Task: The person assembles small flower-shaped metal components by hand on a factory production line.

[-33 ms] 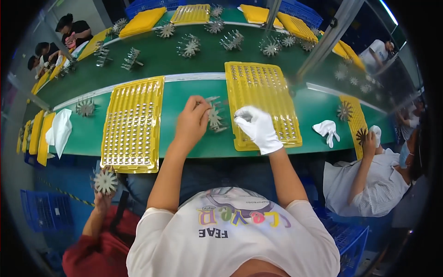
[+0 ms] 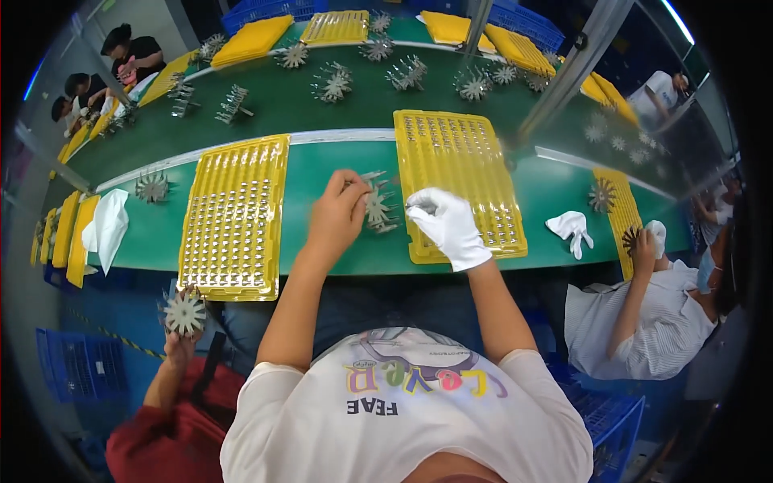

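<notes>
Left hand (image 2: 338, 213) is gripping spoked fixture (image 2: 377, 211); right hand (image 2: 447, 228), three o'clock, is pinching, contents indeterminable; finger slip could drop fixture.

Grey wall (image 2: 163, 22) upper left; white tube light (image 2: 679, 21) upper right; blue floor (image 2: 141, 302) beneath green worktable (image 2: 330, 154)

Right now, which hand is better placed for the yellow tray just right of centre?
Likely the right hand: it's over that yellow tray, while the left hand is at the spiky metal part.
</notes>
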The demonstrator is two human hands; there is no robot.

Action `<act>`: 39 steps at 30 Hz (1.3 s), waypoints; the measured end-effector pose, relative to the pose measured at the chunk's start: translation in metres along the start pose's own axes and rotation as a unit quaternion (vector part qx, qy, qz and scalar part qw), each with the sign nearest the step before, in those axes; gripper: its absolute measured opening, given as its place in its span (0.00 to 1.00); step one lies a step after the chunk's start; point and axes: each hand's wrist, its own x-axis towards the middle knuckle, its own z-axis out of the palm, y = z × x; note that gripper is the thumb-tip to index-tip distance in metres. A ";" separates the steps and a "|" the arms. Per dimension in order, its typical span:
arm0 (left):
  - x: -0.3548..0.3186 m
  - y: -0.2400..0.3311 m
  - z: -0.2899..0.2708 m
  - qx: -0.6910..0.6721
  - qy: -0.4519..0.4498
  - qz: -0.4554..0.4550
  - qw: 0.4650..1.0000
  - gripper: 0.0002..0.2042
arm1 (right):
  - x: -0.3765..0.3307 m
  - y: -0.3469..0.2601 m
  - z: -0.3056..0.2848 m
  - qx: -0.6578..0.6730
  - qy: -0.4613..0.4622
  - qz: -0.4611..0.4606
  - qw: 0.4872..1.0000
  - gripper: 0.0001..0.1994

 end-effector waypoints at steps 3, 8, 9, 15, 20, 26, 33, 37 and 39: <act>-0.007 -0.001 0.009 -0.012 -0.001 0.000 1.000 0.06 | -0.004 0.001 0.007 -0.008 0.001 -0.033 0.999 0.08; -0.013 0.005 0.009 -0.026 0.008 0.003 1.000 0.06 | -0.004 0.001 0.014 0.040 0.023 -0.031 0.998 0.08; -0.012 0.010 0.008 -0.015 -0.005 0.002 1.000 0.07 | -0.001 0.002 0.013 0.025 0.033 -0.052 0.998 0.08; -0.003 0.024 0.000 0.060 -0.018 0.052 0.997 0.08 | 0.014 0.003 0.016 0.009 0.034 -0.087 0.996 0.07; -0.005 0.020 0.007 0.092 -0.005 0.084 0.992 0.06 | 0.016 -0.002 0.015 0.013 0.015 -0.088 0.996 0.06; -0.002 0.025 0.008 0.109 -0.008 0.091 0.990 0.06 | 0.017 -0.003 0.011 -0.016 0.007 -0.132 0.991 0.06; -0.001 0.024 0.009 0.108 -0.028 0.104 0.988 0.08 | 0.016 -0.009 0.011 -0.067 0.006 -0.153 0.986 0.06; -0.002 0.024 0.014 0.112 -0.039 0.099 0.988 0.09 | 0.018 -0.012 0.014 -0.141 0.011 -0.196 0.970 0.04; -0.007 0.024 0.015 0.107 -0.043 0.079 0.990 0.08 | 0.015 -0.013 0.016 -0.190 -0.001 -0.190 0.963 0.03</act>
